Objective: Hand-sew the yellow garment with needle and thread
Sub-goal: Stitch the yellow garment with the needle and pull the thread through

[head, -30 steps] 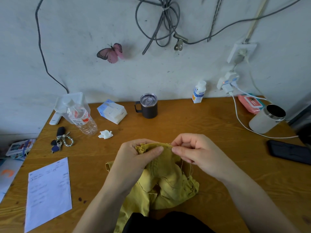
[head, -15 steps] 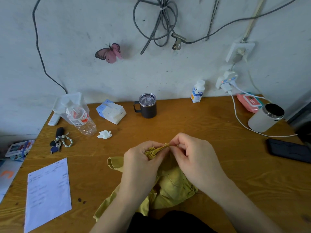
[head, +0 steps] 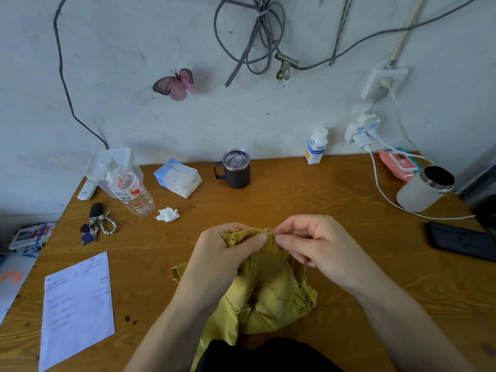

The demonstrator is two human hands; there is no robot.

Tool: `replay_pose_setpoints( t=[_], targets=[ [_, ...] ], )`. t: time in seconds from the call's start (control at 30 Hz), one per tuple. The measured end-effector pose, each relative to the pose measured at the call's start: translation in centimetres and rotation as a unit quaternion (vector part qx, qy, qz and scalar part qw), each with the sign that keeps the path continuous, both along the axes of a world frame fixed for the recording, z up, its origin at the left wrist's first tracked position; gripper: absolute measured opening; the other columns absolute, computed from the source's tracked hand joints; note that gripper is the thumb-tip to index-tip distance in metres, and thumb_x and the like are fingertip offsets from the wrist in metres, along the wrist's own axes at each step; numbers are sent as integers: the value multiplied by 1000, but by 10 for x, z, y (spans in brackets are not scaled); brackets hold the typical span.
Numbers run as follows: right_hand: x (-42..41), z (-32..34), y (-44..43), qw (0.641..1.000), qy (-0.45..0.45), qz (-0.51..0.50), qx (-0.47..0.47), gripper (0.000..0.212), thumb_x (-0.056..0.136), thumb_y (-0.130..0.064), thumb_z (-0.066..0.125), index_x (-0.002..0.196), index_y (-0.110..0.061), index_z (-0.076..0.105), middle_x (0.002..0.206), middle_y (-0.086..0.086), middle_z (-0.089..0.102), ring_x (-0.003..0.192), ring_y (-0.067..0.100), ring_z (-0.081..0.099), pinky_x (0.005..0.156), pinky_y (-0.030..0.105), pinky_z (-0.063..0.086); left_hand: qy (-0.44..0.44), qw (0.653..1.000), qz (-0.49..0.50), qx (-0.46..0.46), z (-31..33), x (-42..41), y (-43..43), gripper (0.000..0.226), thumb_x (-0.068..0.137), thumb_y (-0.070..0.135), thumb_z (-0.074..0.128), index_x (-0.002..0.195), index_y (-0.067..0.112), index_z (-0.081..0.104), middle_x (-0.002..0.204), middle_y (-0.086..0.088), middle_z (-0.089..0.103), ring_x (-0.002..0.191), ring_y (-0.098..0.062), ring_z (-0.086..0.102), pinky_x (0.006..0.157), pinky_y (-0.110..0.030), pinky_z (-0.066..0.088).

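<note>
The yellow garment (head: 271, 294) lies bunched on the wooden table (head: 308, 200) near the front edge, its top edge lifted between both hands. My left hand (head: 222, 259) grips the gathered top edge, thumb pressed on the cloth. My right hand (head: 314, 245) pinches at the same edge just to the right; the needle is too small to make out between thumb and forefinger. A thin thread (head: 300, 272) hangs down from under the right hand over the fabric.
A dark mug (head: 236, 169), tissue pack (head: 178, 177), water bottle (head: 128, 186), crumpled tissue (head: 167, 214) and keys (head: 95, 226) sit at back left. A paper sheet (head: 77, 307) lies front left. A white tumbler (head: 425, 187), charging cable (head: 386, 194) and dark phone (head: 461, 240) are on the right.
The hands drew together and bunched the garment's top edge, then parted slightly. My right hand has shifted a little to the right while my left keeps its hold.
</note>
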State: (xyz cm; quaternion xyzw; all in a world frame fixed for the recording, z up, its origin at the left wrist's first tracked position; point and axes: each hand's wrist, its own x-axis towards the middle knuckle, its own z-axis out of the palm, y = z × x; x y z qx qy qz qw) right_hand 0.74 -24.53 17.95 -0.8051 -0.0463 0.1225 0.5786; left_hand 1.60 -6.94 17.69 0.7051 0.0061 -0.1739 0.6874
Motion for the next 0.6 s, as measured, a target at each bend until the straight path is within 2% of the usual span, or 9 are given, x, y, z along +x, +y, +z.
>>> replay_pose_setpoints(
  t=[0.1, 0.27, 0.47, 0.6],
  targets=[
    [1, 0, -3, 998, 40, 9, 47, 11, 89, -11, 58, 83, -12, 68, 47, -5, 47, 42, 4, 38, 45, 14, 32, 38, 998, -12, -41, -1, 3, 1, 10, 79, 13, 71, 79, 3, 74, 79, -16, 75, 73, -26, 72, 65, -27, 56],
    [3, 0, -6, 992, 76, 32, 97, 11, 88, -7, 58, 82, -9, 67, 46, -4, 45, 41, 5, 35, 42, 13, 32, 86, 992, -31, -86, 0, 6, 3, 26, 67, 19, 73, 81, -3, 73, 81, -19, 74, 74, -28, 72, 65, -28, 57],
    [5, -3, -9, 975, 129, 47, 172, 17, 85, -2, 59, 79, -12, 70, 46, -5, 43, 40, 5, 35, 40, 14, 31, 172, 970, -71, -157, 1, 8, 6, 19, 69, 14, 72, 82, 0, 75, 83, -20, 73, 75, -28, 72, 66, -31, 57],
    [4, -7, -8, 966, 139, 51, 211, 10, 78, -12, 63, 74, -17, 71, 45, -6, 42, 39, 4, 34, 40, 13, 30, 200, 959, -82, -182, 1, 9, 6, 17, 72, 10, 70, 83, -1, 75, 86, -21, 73, 77, -29, 72, 67, -33, 59]
  ],
)
